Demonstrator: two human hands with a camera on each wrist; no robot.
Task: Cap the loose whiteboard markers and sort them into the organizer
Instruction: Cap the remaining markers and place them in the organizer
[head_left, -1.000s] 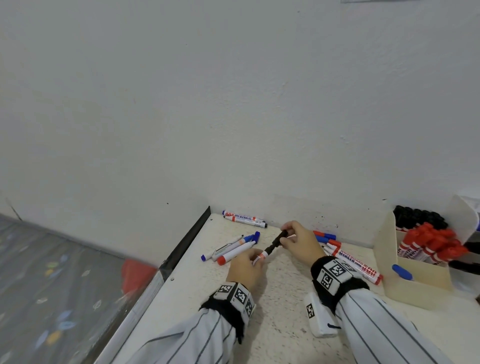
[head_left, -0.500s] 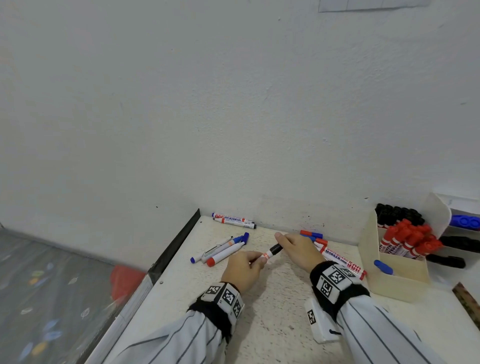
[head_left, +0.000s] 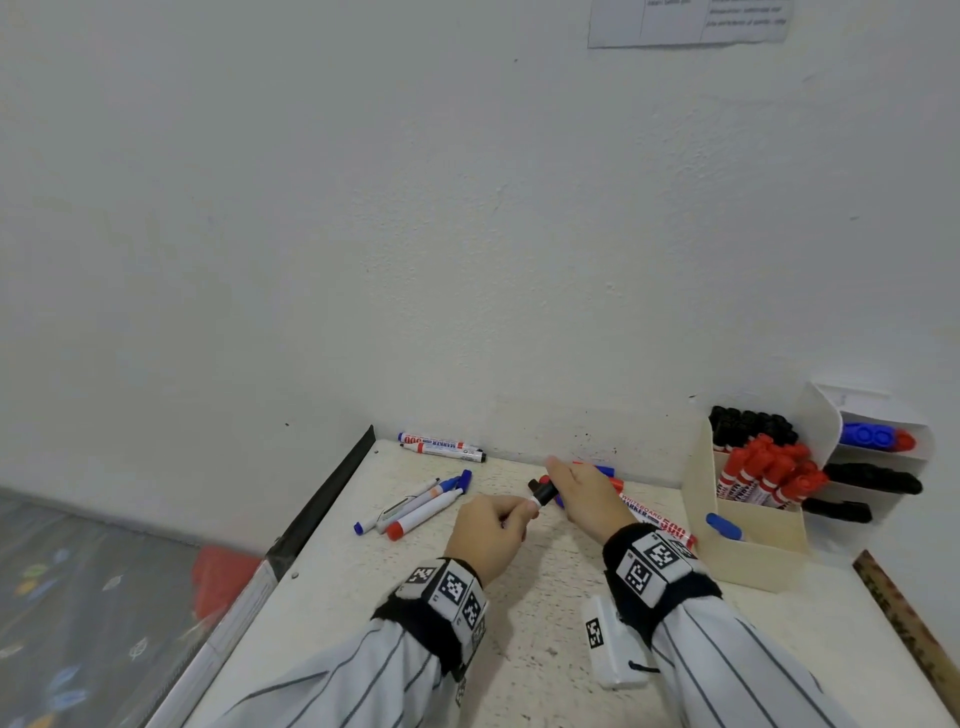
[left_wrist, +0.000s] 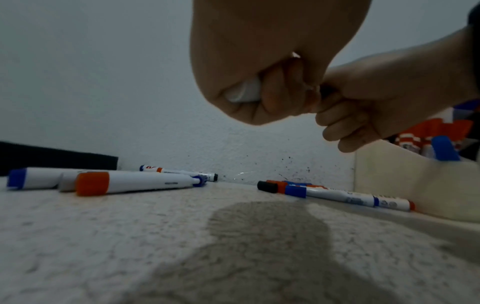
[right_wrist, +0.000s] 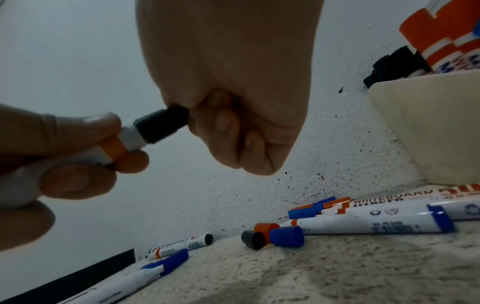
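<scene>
Both hands met above the table (head_left: 519, 649): the left hand (head_left: 488, 535) gripped the white marker (right_wrist: 114, 148) by its barrel, and the right hand (head_left: 587, 493) curled round the black cap (right_wrist: 162, 126), now seated on the marker's end. A second earlier that cap stood off the tip, the marker longer between the hands. Loose caps (right_wrist: 272, 236) lay just under the right hand beside uncapped markers (right_wrist: 363, 222). More markers (head_left: 415, 506) lay left, two (head_left: 441, 447) against the wall. At right stood the organizer (head_left: 748, 545), holding red and black markers.
</scene>
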